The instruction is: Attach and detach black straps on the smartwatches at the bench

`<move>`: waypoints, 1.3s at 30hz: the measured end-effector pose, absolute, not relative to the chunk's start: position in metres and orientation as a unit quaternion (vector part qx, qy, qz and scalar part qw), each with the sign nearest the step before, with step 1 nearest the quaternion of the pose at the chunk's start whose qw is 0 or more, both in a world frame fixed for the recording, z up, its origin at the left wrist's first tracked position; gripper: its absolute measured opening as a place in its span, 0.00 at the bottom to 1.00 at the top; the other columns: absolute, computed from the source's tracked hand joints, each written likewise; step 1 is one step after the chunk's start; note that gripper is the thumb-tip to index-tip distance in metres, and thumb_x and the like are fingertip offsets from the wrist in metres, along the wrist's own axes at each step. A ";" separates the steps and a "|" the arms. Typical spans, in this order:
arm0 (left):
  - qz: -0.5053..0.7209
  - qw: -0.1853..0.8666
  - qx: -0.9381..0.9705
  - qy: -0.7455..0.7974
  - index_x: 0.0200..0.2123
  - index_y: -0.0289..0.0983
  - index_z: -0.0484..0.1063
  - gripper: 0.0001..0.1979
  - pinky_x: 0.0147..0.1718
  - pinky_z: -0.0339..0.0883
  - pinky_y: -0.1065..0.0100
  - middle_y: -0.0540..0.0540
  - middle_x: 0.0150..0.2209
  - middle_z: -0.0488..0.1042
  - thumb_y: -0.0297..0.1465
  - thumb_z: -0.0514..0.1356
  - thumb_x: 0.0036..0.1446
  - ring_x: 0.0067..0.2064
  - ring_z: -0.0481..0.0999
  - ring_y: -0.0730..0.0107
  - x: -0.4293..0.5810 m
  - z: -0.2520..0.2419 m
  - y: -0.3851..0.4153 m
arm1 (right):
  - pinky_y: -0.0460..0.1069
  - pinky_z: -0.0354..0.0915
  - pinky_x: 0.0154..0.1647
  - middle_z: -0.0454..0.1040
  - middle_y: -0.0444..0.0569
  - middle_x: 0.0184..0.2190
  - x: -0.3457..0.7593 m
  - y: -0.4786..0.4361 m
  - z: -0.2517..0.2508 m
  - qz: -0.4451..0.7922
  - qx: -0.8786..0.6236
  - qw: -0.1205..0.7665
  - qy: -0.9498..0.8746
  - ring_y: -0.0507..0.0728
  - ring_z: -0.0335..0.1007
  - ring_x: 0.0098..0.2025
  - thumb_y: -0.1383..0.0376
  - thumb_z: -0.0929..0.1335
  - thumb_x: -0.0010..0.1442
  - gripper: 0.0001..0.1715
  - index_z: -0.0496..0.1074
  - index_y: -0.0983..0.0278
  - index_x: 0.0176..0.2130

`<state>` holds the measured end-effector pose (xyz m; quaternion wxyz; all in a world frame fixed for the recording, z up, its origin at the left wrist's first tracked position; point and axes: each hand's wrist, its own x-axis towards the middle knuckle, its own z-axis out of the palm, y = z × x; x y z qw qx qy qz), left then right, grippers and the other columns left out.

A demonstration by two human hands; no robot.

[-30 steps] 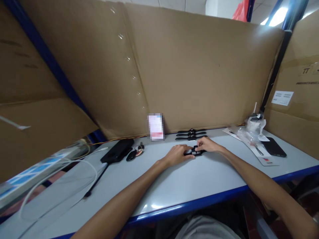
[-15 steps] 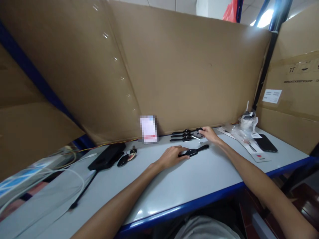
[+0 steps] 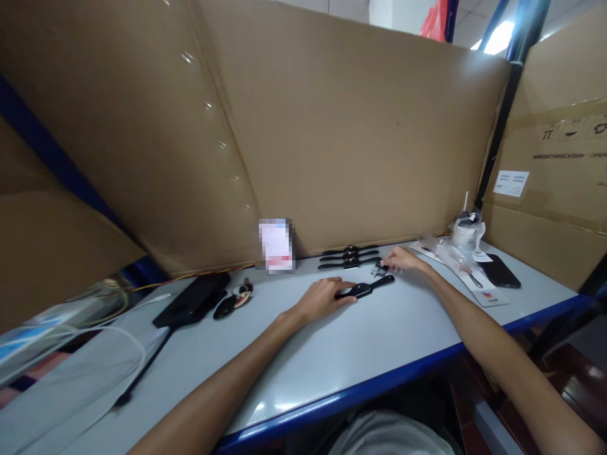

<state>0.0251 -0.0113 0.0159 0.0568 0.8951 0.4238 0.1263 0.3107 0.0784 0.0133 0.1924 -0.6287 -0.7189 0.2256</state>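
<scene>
A black spokeshave (image 3: pixel 363 289) with two handles lies on the tabletop, angled up to the right. My left hand (image 3: pixel 327 296) is closed around its left handle, with the thumb at the near side. Beyond the far handle, my right hand (image 3: pixel 401 260) pinches at a small dark and silvery metal piece (image 3: pixel 379 269) low over the table; its exact kind is too small to make out. Behind these, three more black spokeshaves (image 3: pixel 351 256) lie in parallel, one behind another, near the cardboard wall.
A phone-like screen (image 3: pixel 275 246), blurred out, leans on the cardboard (image 3: pixel 332 139). To the left are a black box with a cable (image 3: pixel 194 300) and keys (image 3: pixel 232 301). On the right lie plastic packaging (image 3: pixel 450 256), a dark phone (image 3: pixel 500 270) and a wrapped cup (image 3: pixel 465 230).
My right hand has come away from the back row of spokeshaves, moving nearer with the small metal piece. My left hand stays on its spokeshave. The view has shifted slightly.
</scene>
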 end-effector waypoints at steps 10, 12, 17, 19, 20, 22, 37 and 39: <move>0.124 0.043 0.897 0.421 0.54 0.44 0.77 0.22 0.32 0.56 0.69 0.46 0.36 0.77 0.48 0.56 0.65 0.35 0.74 0.63 0.024 0.014 -0.010 | 0.44 0.57 0.28 0.78 0.49 0.27 0.309 0.064 0.026 0.184 -0.626 0.208 -0.729 0.51 0.69 0.26 0.66 0.68 0.60 0.10 0.79 0.69 0.34; 0.128 0.045 0.897 0.421 0.54 0.44 0.77 0.23 0.32 0.57 0.68 0.46 0.35 0.77 0.48 0.56 0.64 0.35 0.74 0.63 0.024 0.013 -0.010 | 0.43 0.58 0.30 0.78 0.47 0.28 0.303 0.057 0.033 0.190 -0.594 0.200 -0.755 0.51 0.70 0.29 0.68 0.69 0.57 0.07 0.79 0.67 0.34; 0.131 0.059 0.896 0.421 0.54 0.44 0.78 0.25 0.32 0.57 0.67 0.45 0.35 0.77 0.51 0.55 0.64 0.34 0.74 0.62 0.025 0.015 -0.009 | 0.44 0.59 0.29 0.77 0.43 0.28 0.277 0.034 0.044 0.247 -0.450 0.127 -0.849 0.51 0.69 0.28 0.70 0.72 0.50 0.09 0.80 0.65 0.35; 0.130 0.061 0.896 0.419 0.55 0.44 0.78 0.25 0.32 0.57 0.68 0.45 0.34 0.77 0.50 0.55 0.64 0.34 0.74 0.62 0.025 0.016 -0.010 | 0.44 0.58 0.29 0.77 0.43 0.28 0.269 0.027 0.045 0.234 -0.442 0.106 -0.859 0.51 0.69 0.30 0.71 0.73 0.48 0.10 0.79 0.64 0.35; 0.131 0.062 0.896 0.419 0.54 0.44 0.78 0.24 0.32 0.56 0.68 0.45 0.34 0.77 0.49 0.55 0.64 0.34 0.74 0.62 0.025 0.016 -0.010 | 0.44 0.58 0.29 0.77 0.43 0.29 0.266 0.023 0.046 0.219 -0.444 0.097 -0.863 0.52 0.69 0.31 0.72 0.74 0.47 0.11 0.79 0.64 0.34; 0.136 0.069 0.893 0.423 0.53 0.44 0.78 0.23 0.32 0.56 0.68 0.45 0.33 0.77 0.48 0.53 0.65 0.33 0.73 0.64 0.025 0.016 -0.010 | 0.44 0.56 0.29 0.76 0.43 0.29 0.263 0.020 0.046 0.190 -0.450 0.079 -0.869 0.52 0.69 0.32 0.73 0.74 0.45 0.10 0.78 0.64 0.32; 0.254 0.239 0.809 0.474 0.45 0.33 0.82 0.39 0.31 0.60 0.68 0.49 0.22 0.68 0.55 0.41 0.65 0.29 0.68 0.65 0.020 0.006 0.008 | 0.44 0.57 0.21 0.60 0.35 0.16 0.292 0.019 0.058 0.314 -0.461 -0.059 -0.828 0.48 0.57 0.20 0.63 0.76 0.42 0.15 0.67 0.64 0.22; 0.254 0.238 0.808 0.476 0.45 0.33 0.82 0.38 0.32 0.60 0.67 0.48 0.22 0.69 0.55 0.42 0.66 0.30 0.69 0.64 0.020 0.007 0.007 | 0.43 0.58 0.21 0.59 0.35 0.15 0.290 0.018 0.058 0.318 -0.458 -0.045 -0.829 0.48 0.58 0.20 0.65 0.75 0.43 0.13 0.66 0.64 0.21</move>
